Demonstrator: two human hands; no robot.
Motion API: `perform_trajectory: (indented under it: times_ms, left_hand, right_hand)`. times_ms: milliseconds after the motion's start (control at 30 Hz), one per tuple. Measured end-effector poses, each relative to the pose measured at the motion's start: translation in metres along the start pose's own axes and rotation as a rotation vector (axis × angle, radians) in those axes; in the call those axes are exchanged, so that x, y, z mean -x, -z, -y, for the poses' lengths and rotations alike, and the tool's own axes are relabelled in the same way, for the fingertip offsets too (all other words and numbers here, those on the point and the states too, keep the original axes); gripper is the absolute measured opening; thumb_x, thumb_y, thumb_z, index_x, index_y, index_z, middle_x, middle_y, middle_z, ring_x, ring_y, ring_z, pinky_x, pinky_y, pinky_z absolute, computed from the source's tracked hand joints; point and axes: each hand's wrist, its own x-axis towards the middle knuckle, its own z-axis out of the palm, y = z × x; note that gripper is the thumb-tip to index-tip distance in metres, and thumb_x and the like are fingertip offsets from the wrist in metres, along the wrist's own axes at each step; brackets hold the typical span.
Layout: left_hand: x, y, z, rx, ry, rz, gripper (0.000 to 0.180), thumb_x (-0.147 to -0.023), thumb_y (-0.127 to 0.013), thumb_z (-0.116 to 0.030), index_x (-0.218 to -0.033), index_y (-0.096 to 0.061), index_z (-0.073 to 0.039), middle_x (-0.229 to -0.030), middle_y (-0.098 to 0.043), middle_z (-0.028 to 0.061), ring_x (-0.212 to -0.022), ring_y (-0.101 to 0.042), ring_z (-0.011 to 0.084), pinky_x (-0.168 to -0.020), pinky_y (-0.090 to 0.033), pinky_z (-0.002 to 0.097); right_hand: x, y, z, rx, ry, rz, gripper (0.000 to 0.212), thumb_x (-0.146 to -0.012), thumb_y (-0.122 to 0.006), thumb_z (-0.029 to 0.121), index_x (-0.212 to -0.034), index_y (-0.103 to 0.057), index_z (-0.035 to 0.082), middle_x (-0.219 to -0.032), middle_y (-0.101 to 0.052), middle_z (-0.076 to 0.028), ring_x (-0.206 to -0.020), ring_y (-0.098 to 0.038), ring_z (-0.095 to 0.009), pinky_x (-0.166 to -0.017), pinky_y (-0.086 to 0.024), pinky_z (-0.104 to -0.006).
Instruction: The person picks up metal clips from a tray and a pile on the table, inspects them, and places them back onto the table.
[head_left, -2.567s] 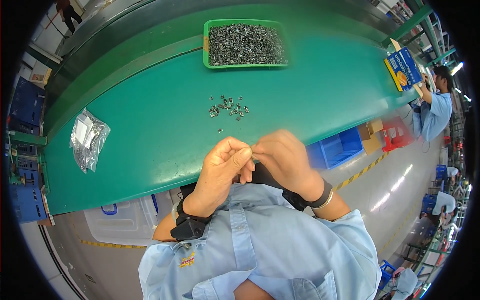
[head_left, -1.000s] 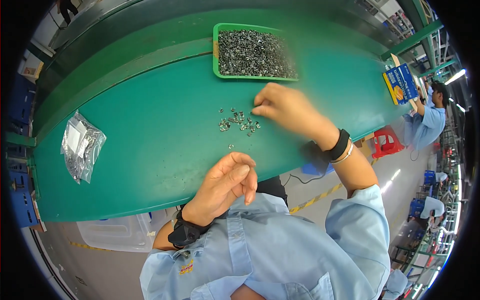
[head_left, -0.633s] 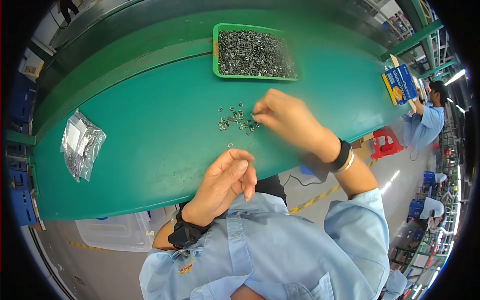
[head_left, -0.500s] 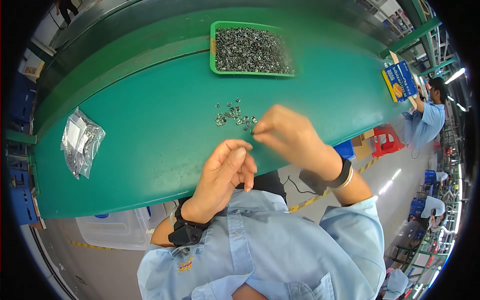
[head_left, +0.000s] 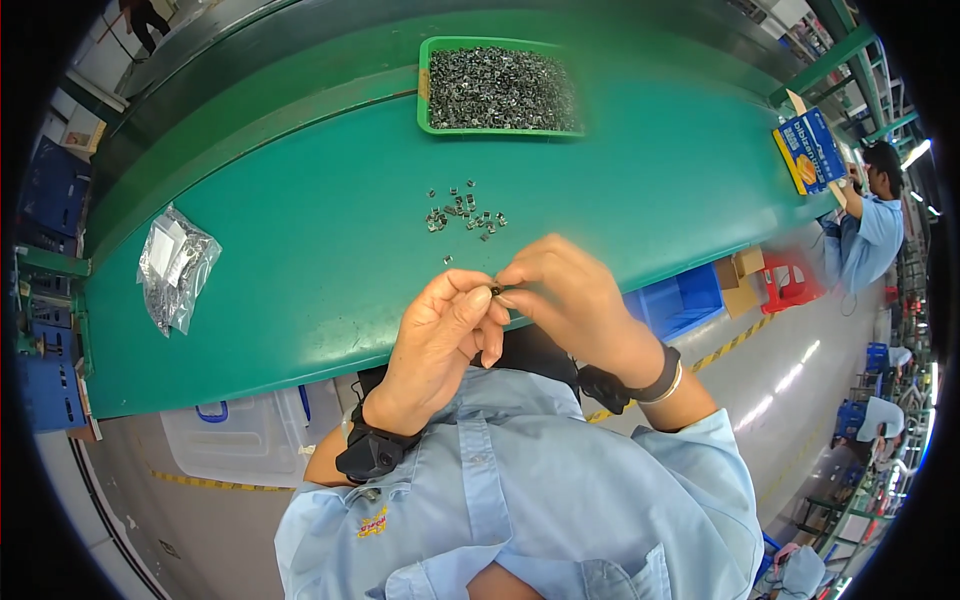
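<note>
Just above the bench's near edge, my left hand [head_left: 432,345] and my right hand [head_left: 575,300] meet at the fingertips. Pinched between them is a small dark piece [head_left: 496,291], too small and too covered by fingers to make out its kind. Beyond my hands, a loose scatter of small shiny metal parts [head_left: 463,208] lies on the green bench top [head_left: 310,250]. One single metal part [head_left: 448,260] sits apart from the scatter, close to my left fingertips.
A green tray [head_left: 424,110] full of similar parts stands at the back. A clear plastic bag [head_left: 175,265] lies at left. A blue and yellow box [head_left: 808,150] stands at right, near a co-worker [head_left: 868,235]. Below the bench are a blue bin [head_left: 680,305] and a clear storage box [head_left: 230,440].
My right hand has come from the near edge of the scatter to my left fingertips, and both now pinch the dark piece. A single part now shows apart from the scatter. The view has shifted slightly.
</note>
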Motion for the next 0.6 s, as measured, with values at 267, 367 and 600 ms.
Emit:
perform_trajectory:
  times_ms: [267,367,600]
  left_hand:
    - [0.0029,-0.0012,0.0008,-0.054,0.008,-0.074,0.015,-0.095,-0.050,-0.015,-0.103,-0.053,-0.002,-0.085,-0.062,0.0086,-0.059,-0.056,0.0124,-0.050,-0.044,0.0244]
    - [0.0047,0.0033,0.0003,-0.100,0.011,-0.053,0.015,-0.096,-0.050,-0.015,-0.103,-0.052,-0.002,-0.085,-0.062,0.0086,-0.060,-0.056,0.0113,-0.050,-0.044,0.0232]
    - [0.0081,0.0046,-0.0072,-0.279,0.018,-0.064,0.016,-0.095,-0.050,-0.015,-0.104,-0.051,-0.001,-0.085,-0.062,0.0084,-0.061,-0.057,0.0100,-0.051,-0.045,0.0217]
  right_hand:
    - [0.0091,-0.0117,0.0008,0.000,-0.042,-0.111,0.023,-0.071,-0.072,0.000,-0.091,-0.061,0.005,-0.085,-0.061,-0.008,-0.078,-0.060,-0.023,-0.064,-0.049,-0.0311]
    - [0.0084,-0.0114,0.0024,0.035,-0.012,-0.092,0.022,-0.071,-0.072,0.001,-0.090,-0.061,0.005,-0.085,-0.061,-0.007,-0.077,-0.060,-0.024,-0.064,-0.048,-0.0315]
    - [0.0048,-0.0046,0.0084,0.156,0.053,-0.020,0.023,-0.070,-0.072,0.003,-0.090,-0.062,0.007,-0.085,-0.062,-0.006,-0.076,-0.059,-0.024,-0.064,-0.046,-0.0322]
